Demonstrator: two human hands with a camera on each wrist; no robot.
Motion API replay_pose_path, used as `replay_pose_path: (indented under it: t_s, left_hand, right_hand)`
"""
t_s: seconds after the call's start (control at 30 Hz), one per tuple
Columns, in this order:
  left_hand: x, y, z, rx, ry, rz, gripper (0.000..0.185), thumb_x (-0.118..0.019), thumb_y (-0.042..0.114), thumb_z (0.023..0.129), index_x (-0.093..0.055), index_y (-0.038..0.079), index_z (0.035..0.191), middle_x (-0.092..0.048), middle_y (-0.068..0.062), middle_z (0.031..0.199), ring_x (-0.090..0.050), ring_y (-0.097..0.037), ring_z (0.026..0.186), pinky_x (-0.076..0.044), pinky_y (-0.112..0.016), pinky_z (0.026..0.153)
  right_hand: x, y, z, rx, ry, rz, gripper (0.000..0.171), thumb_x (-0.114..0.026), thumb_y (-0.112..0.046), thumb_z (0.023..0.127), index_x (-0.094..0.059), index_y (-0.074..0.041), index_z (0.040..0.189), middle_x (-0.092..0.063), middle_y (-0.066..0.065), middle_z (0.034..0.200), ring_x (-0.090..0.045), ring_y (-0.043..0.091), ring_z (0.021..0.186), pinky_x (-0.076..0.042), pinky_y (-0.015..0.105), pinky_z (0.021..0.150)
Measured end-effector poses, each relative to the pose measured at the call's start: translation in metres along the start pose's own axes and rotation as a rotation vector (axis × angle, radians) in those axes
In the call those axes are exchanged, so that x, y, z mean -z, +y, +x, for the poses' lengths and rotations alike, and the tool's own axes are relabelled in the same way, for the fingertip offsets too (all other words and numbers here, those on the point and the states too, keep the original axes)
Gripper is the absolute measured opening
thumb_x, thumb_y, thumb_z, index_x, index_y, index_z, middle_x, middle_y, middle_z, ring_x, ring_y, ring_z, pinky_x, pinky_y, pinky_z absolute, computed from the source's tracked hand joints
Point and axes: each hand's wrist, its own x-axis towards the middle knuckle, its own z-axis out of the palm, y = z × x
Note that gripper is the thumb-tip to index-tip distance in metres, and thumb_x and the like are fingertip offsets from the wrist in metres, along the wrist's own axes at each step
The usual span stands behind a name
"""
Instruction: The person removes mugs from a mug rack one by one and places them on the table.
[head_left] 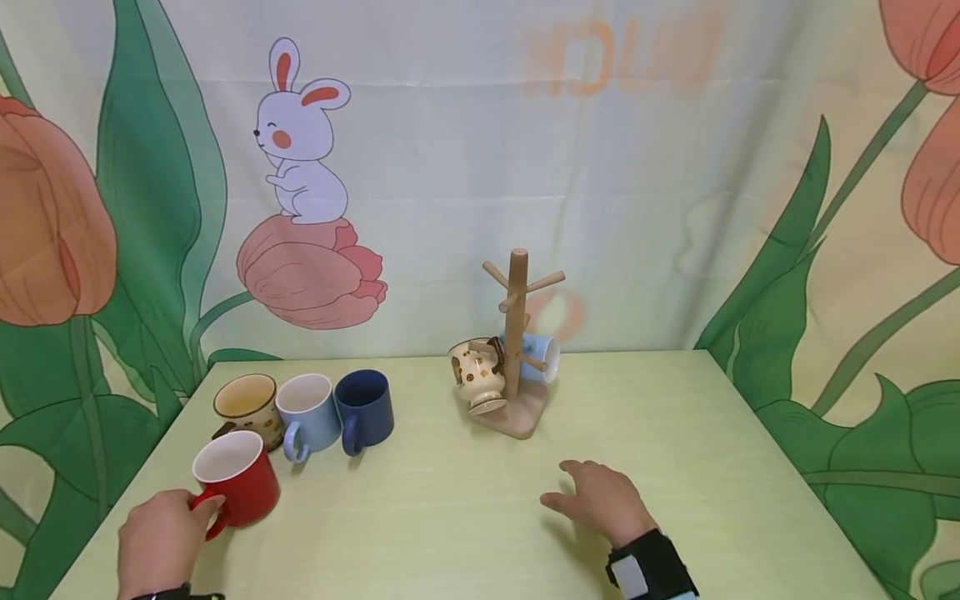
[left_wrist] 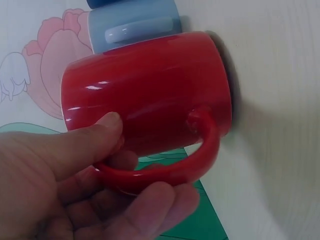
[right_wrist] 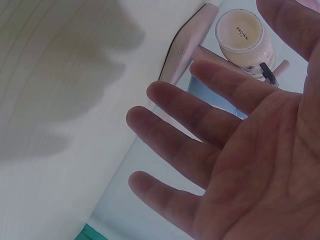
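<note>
A red mug (head_left: 240, 476) stands at the front left of the pale green table (head_left: 465, 517). My left hand (head_left: 161, 542) grips its handle (left_wrist: 197, 160), with the thumb (left_wrist: 95, 132) pressed on the mug's side (left_wrist: 150, 95). My right hand (head_left: 596, 500) hovers open, palm down, over the table's middle, in front of a wooden mug tree (head_left: 514, 350). A cream patterned mug (head_left: 477, 375) and a light blue mug (head_left: 540, 357) hang on the tree. In the right wrist view the fingers (right_wrist: 185, 145) are spread, with the cream mug (right_wrist: 240, 37) beyond them.
Behind the red mug stand a cream spotted mug (head_left: 246, 407), a light blue mug (head_left: 307, 412) and a dark blue mug (head_left: 365, 408) in a row. A flower and rabbit backdrop (head_left: 300, 167) hangs behind the table.
</note>
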Motion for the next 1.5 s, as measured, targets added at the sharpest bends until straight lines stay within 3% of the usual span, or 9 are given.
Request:
replay_pose_path:
  t_s: [0.37,0.57,0.77,0.93,1.1,1.23,1.37,1.5]
  left_hand:
    - [0.002,-0.001,-0.001,0.014,-0.084,0.018,0.032,-0.064,0.015,0.095,-0.06,-0.015,0.085,-0.054,-0.013,0.066,-0.049,-0.032,0.067,-0.043,-0.039,0.062]
    - [0.008,0.007,-0.007,0.033,-0.071,0.12,0.046,-0.069,0.03,0.092,-0.057,-0.014,0.085,-0.051,-0.016,0.069,-0.05,-0.033,0.067,-0.045,-0.039,0.058]
    - [0.011,0.018,-0.009,0.048,0.003,0.166,0.081,-0.075,0.05,0.083,-0.046,-0.02,0.112,-0.048,-0.036,0.098,-0.049,-0.051,0.09,-0.05,-0.061,0.069]
    - [0.013,0.035,-0.011,-0.024,0.074,0.14,0.089,-0.076,0.051,0.081,-0.04,-0.016,0.126,-0.043,-0.04,0.109,-0.042,-0.057,0.102,-0.045,-0.067,0.074]
    - [0.012,0.056,-0.013,-0.082,0.063,0.154,0.087,-0.076,0.051,0.082,-0.042,-0.012,0.132,-0.043,-0.041,0.113,-0.043,-0.057,0.104,-0.045,-0.068,0.078]
    - [0.009,0.071,-0.015,-0.166,0.049,0.174,0.087,-0.075,0.053,0.082,-0.043,-0.01,0.135,-0.042,-0.042,0.122,-0.042,-0.06,0.11,-0.043,-0.071,0.082]
    - [0.003,0.085,-0.017,-0.259,0.078,0.156,0.086,-0.076,0.052,0.082,-0.046,-0.01,0.135,-0.042,-0.041,0.129,-0.044,-0.059,0.114,-0.042,-0.072,0.083]
    - [-0.005,0.102,-0.02,-0.35,0.115,0.13,0.08,-0.078,0.046,0.083,-0.049,-0.009,0.133,-0.048,-0.039,0.125,-0.051,-0.056,0.109,-0.046,-0.069,0.08]
  right_hand:
    - [-0.001,0.001,0.001,-0.007,-0.007,0.016,0.061,-0.072,-0.047,0.087,-0.064,-0.001,0.126,-0.068,0.016,0.115,-0.063,0.035,0.11,-0.048,0.051,0.09]
    - [-0.001,0.001,0.001,-0.005,-0.008,0.01,0.061,-0.072,-0.047,0.087,-0.064,-0.001,0.126,-0.068,0.016,0.115,-0.063,0.035,0.109,-0.049,0.05,0.09]
    - [-0.001,0.002,0.003,0.002,-0.006,-0.004,0.062,-0.072,-0.048,0.086,-0.064,-0.001,0.126,-0.068,0.016,0.114,-0.064,0.034,0.108,-0.049,0.05,0.089]
    - [-0.002,0.003,0.005,0.0,-0.01,-0.001,0.062,-0.072,-0.048,0.086,-0.063,-0.001,0.126,-0.068,0.017,0.115,-0.063,0.035,0.11,-0.048,0.05,0.091]
    - [-0.003,0.003,0.005,-0.012,-0.019,0.011,0.062,-0.071,-0.047,0.087,-0.063,-0.001,0.128,-0.068,0.017,0.116,-0.062,0.035,0.111,-0.048,0.05,0.092]
    - [-0.005,0.003,0.005,-0.013,-0.022,0.011,0.062,-0.071,-0.047,0.088,-0.063,-0.001,0.127,-0.068,0.017,0.116,-0.062,0.035,0.111,-0.048,0.051,0.092]
    - [-0.005,0.004,0.005,-0.009,-0.015,0.017,0.061,-0.071,-0.046,0.087,-0.063,0.0,0.126,-0.068,0.017,0.116,-0.062,0.036,0.11,-0.048,0.052,0.091]
    - [-0.005,0.004,0.003,-0.008,-0.004,0.026,0.061,-0.072,-0.046,0.087,-0.063,-0.001,0.127,-0.068,0.017,0.116,-0.062,0.035,0.11,-0.048,0.051,0.091]
